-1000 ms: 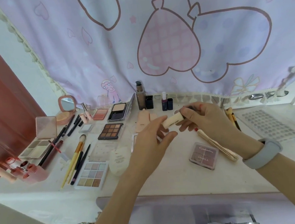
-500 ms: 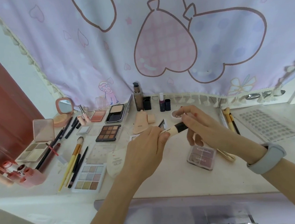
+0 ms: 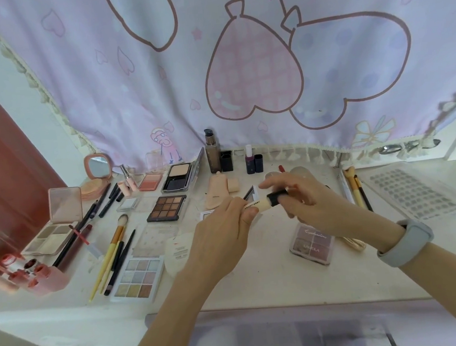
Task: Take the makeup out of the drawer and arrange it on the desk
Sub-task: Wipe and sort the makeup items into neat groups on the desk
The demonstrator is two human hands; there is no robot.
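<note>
Above the middle of the white desk (image 3: pixel 270 278) both hands hold one small cream tube with a black cap (image 3: pixel 264 203). My left hand (image 3: pixel 223 227) grips its cream end. My right hand (image 3: pixel 302 197) pinches the black cap end; that wrist wears a grey band. Makeup lies spread on the desk: a brown eyeshadow palette (image 3: pixel 167 207), a pastel palette (image 3: pixel 138 278), a mauve palette (image 3: pixel 311 242), brushes (image 3: pixel 112 247) and a tall pump bottle (image 3: pixel 212 155). The drawer front (image 3: pixel 288 329) shows at the desk's near edge; its inside is hidden.
A pink cartoon curtain (image 3: pixel 240 62) hangs behind the desk. A red-brown door (image 3: pixel 8 168) stands at the left. Pink lip products (image 3: pixel 35 272) crowd the left edge, a round mirror compact (image 3: pixel 98 166) sits at the back left, and a grey dotted mat (image 3: pixel 414 193) lies right.
The tube has come down closer to the desk, and my left hand has closed on its cream end. A black section now shows at the right-hand end.
</note>
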